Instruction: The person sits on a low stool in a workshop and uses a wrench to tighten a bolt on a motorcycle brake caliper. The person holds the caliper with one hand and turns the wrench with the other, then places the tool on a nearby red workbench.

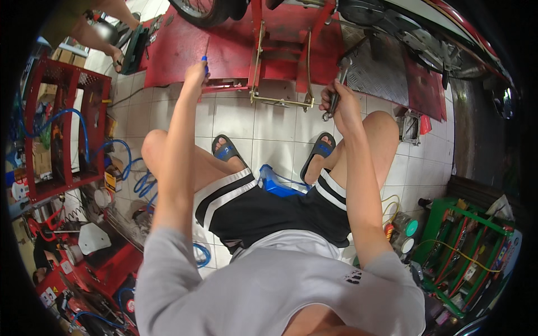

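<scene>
My left hand (195, 74) is closed around the blue handle of a screwdriver (205, 59), its thin shaft pointing away over the red lift platform (168, 50). On the other side, my right hand (346, 105) grips a metal wrench (334, 104). One ring-shaped end of it sticks out below my fingers, and the other end rises above them near the platform's edge. Between my hands stands a red metal frame (302, 61) with a brass-coloured rod bent around its front. My fingers partly hide both tools.
A motorcycle's engine side (403, 42) and a black tyre (202, 11) are at the far side. A red shelf rack (70, 129) with a blue hose stands left, a green rack (448, 263) right. A blue plastic object (277, 185) lies between my feet. Another person's hand (117, 59) shows far left.
</scene>
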`<action>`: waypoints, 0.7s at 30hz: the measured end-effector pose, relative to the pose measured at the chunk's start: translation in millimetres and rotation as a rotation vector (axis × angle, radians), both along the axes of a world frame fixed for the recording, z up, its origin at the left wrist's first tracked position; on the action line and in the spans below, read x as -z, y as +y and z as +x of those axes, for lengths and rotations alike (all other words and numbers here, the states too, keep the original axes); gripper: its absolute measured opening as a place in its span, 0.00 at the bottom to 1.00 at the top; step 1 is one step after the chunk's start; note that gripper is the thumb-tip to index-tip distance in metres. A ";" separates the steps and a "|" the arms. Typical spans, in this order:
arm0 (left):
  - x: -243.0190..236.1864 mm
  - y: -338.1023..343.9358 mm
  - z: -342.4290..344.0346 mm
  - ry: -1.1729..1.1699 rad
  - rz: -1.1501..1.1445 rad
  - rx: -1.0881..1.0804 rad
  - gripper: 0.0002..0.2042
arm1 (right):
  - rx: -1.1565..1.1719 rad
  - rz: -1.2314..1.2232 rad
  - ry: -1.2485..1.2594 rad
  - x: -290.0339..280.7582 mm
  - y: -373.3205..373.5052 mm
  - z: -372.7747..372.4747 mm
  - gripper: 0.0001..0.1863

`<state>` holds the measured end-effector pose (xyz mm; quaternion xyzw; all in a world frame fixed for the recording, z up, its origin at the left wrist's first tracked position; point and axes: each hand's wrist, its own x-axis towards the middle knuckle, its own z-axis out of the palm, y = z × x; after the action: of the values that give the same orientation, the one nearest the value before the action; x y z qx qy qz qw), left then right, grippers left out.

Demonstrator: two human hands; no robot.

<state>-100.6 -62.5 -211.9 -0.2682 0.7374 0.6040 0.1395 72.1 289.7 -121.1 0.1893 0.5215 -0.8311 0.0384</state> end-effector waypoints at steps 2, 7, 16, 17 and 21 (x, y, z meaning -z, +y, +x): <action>-41.5 -14.6 51.0 0.112 0.052 0.096 0.14 | -0.083 -0.090 0.023 -14.9 -8.9 2.7 0.15; -131.4 76.0 228.6 0.512 0.112 0.140 0.15 | -0.182 -0.315 0.061 -44.3 -37.0 12.6 0.13; -196.9 137.7 267.6 0.551 -0.392 0.620 0.16 | -0.126 -0.119 0.089 -66.2 -85.8 34.8 0.09; -204.4 137.5 265.1 0.562 -0.382 0.676 0.16 | -0.133 -0.195 0.102 -90.1 -89.5 33.6 0.08; -208.4 121.2 236.9 0.496 -0.225 0.768 0.16 | -0.280 0.034 0.208 -92.7 -95.0 15.1 0.14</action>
<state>136.3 58.8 -3.5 0.1632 0.8552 0.4708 0.1424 87.2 194.7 -28.4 0.0283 0.5578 -0.8238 0.0966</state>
